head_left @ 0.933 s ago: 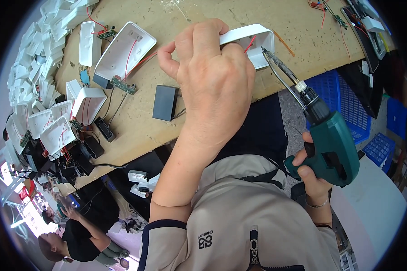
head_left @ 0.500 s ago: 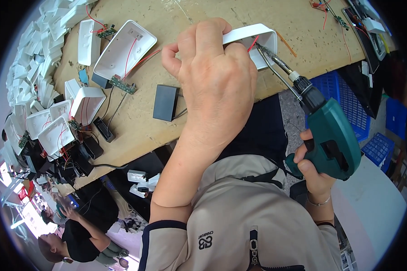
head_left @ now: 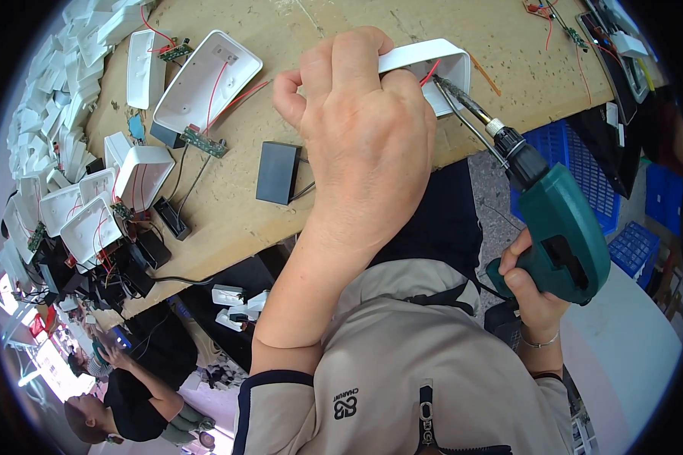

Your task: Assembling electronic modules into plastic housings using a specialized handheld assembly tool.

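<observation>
My left hand [head_left: 368, 144] grips a white plastic casing [head_left: 429, 53] over the bench, its fingers curled over the near wall. Inside the casing shows a red wire [head_left: 431, 71]; its ends are mostly hidden by the hand. My right hand [head_left: 535, 299] is wrapped around the handle of a green soldering gun [head_left: 565, 216]. The dark tip and thin feed tube of the gun reach into the casing, close beside the red wire; I cannot tell whether they touch it. Left of my wrist lies a black box [head_left: 278, 172] with a cable.
The wooden bench [head_left: 235, 205] bears an open white casing [head_left: 205, 83] with a green circuit board [head_left: 203, 142]. At the left are a heap of white casings [head_left: 49, 106] and wired black parts. Blue crates [head_left: 584, 167] stand below. Another person [head_left: 133, 390] is at lower left.
My left hand and the white casing have shifted slightly right. The soldering gun and my right hand have moved a little right too, with the tip still in the casing.
</observation>
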The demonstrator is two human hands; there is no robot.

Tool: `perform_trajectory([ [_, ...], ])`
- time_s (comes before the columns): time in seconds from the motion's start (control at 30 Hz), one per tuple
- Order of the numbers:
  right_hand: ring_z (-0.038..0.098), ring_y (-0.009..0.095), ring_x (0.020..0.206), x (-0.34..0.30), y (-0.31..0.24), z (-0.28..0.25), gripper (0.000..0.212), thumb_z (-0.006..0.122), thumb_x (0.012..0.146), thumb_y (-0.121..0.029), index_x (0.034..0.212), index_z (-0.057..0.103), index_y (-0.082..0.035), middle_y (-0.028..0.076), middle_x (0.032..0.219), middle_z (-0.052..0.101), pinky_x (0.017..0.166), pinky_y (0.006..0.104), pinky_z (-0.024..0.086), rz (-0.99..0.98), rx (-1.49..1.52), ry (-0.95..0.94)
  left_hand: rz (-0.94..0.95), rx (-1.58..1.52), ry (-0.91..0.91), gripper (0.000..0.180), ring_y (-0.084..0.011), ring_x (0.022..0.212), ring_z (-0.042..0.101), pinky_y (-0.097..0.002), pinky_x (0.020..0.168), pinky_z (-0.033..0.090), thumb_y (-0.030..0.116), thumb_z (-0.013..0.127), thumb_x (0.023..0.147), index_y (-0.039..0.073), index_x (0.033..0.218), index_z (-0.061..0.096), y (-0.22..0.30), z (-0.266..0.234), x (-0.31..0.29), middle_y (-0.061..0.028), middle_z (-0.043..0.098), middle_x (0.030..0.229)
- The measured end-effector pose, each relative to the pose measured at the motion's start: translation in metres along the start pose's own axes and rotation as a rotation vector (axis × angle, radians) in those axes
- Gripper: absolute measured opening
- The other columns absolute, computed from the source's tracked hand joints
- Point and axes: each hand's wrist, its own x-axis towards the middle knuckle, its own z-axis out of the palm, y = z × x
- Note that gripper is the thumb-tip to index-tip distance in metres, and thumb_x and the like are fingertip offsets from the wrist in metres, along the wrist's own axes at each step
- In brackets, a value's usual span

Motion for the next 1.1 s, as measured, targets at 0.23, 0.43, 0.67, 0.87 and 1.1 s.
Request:
perform_trajectory([
  [0.23,0.056,0.016,0.07,-0.001,-0.001,-0.001,0.038,0.068,0.077,-0.009,0.106,0.049,0.004,0.01,0.086,0.054,0.061,0.0274,0.048,-0.007,-0.023,-0.012,0.008,-0.018,-0.004,0.007,-0.0271,0.092,0.048,-0.0385,0.083,0.032,0.008,0.063,0.068,0.001,0.069,0.064,0.001,0.0,0.0,-0.0084,0.054,0.099],
  [0.43,0.057,0.016,0.069,-0.001,-0.003,0.0,0.043,0.068,0.077,-0.01,0.111,0.047,0.004,0.011,0.086,0.054,0.062,0.0276,0.048,-0.019,-0.039,-0.013,0.04,-0.06,0.047,0.006,-0.0272,0.09,0.047,-0.0392,0.079,0.031,0.006,0.062,0.064,0.0,0.064,0.058,-0.002,0.006,-0.001,-0.0105,0.052,0.097],
  [0.67,0.058,0.017,0.069,-0.002,-0.004,0.004,0.047,0.068,0.077,-0.011,0.114,0.045,0.005,0.013,0.089,0.055,0.061,0.0276,0.049,-0.028,-0.024,0.025,0.066,-0.076,0.081,0.007,-0.0275,0.089,0.045,-0.0404,0.075,0.028,0.003,0.059,0.061,0.0,0.059,0.053,-0.002,0.008,-0.001,-0.0122,0.05,0.097],
  [0.87,0.059,0.017,0.067,0.001,0.001,0.009,0.059,0.07,0.076,-0.013,0.123,0.041,0.006,0.023,0.108,0.057,0.059,0.0255,0.05,-0.12,0.032,0.119,0.063,-0.075,0.076,0.007,-0.0278,0.09,0.045,-0.0408,0.075,0.028,0.003,0.059,0.06,0.0,0.058,0.053,-0.001,0.008,-0.001,-0.0123,0.05,0.097],
  [1.1,0.059,0.016,0.066,-0.001,0.001,0.008,0.063,0.071,0.075,-0.015,0.125,0.039,0.007,0.024,0.111,0.056,0.057,0.0251,0.05,-0.113,0.017,0.12,0.058,-0.093,0.083,0.007,-0.0276,0.089,0.045,-0.0401,0.075,0.029,0.002,0.059,0.06,0.0,0.058,0.053,-0.001,0.007,0.0,-0.0122,0.05,0.096],
])
